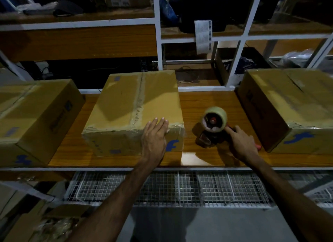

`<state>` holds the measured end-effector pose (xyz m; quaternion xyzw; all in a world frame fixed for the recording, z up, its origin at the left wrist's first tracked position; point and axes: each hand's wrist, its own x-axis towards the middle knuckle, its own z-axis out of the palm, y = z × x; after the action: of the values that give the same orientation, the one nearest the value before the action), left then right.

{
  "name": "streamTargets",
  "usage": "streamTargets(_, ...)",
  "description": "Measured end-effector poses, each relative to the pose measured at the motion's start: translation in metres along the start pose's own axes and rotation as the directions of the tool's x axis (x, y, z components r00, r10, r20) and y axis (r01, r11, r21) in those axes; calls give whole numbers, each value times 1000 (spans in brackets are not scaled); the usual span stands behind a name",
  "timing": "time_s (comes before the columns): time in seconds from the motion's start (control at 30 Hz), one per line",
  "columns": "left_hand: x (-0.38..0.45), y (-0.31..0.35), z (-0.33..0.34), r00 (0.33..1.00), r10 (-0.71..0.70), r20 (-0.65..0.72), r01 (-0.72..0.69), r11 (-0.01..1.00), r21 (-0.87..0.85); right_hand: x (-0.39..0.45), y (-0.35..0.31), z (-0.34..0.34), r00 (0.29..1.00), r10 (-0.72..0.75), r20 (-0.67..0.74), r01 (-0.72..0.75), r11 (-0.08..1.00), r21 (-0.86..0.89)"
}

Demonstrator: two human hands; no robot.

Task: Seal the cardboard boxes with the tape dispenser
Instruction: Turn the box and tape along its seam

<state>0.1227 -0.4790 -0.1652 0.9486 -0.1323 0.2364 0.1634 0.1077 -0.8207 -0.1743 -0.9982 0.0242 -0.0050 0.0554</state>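
Note:
Three brown cardboard boxes stand on a wooden bench (198, 101). The middle box (126, 106) has a strip of clear tape along its top seam and down its near face. My left hand (155, 137) lies flat with straight fingers on that box's near right top edge. To its right the red tape dispenser (213, 128), carrying a roll of clear tape, rests on the bench. My right hand (241, 142) is on the dispenser's handle, fingers curled round it. The left box (36, 115) and the right box (292, 106) stand apart from both hands.
White metal racking (158, 34) with wooden shelves rises behind the bench, holding dark items and a hanging paper label (203, 36). White wire mesh baskets (180, 187) run below the bench's front edge. Flattened cardboard lies at the lower left (27, 220).

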Motion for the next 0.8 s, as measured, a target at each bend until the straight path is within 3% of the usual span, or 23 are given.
streamTargets(0.07,-1,1,0,1000,-5,11,5,1000,-1,10,-5,3,998,13,60,-26,973,228)
streamTargets(0.13,0,3,-2,999,-20,33,20,1000,10,20,-13,3,996,8,91,-52,868,494)
streamTargets(0.23,-1,7,-4,995,-43,92,38,998,49,27,-32,1,989,26,144,-116,739,664)
streamTargets(0.43,0,9,-8,988,-72,139,63,996,69,41,-49,26,985,44,170,-151,705,692)
streamTargets(0.63,1,8,-14,985,-60,160,52,997,58,50,-58,46,980,137,144,-197,770,607)
streamTargets(0.73,2,7,-18,983,-52,177,46,998,38,39,-70,48,965,262,4,-239,871,429)
streamTargets(0.8,2,6,-20,981,-46,188,40,999,32,24,-94,44,958,256,-127,-144,817,559)
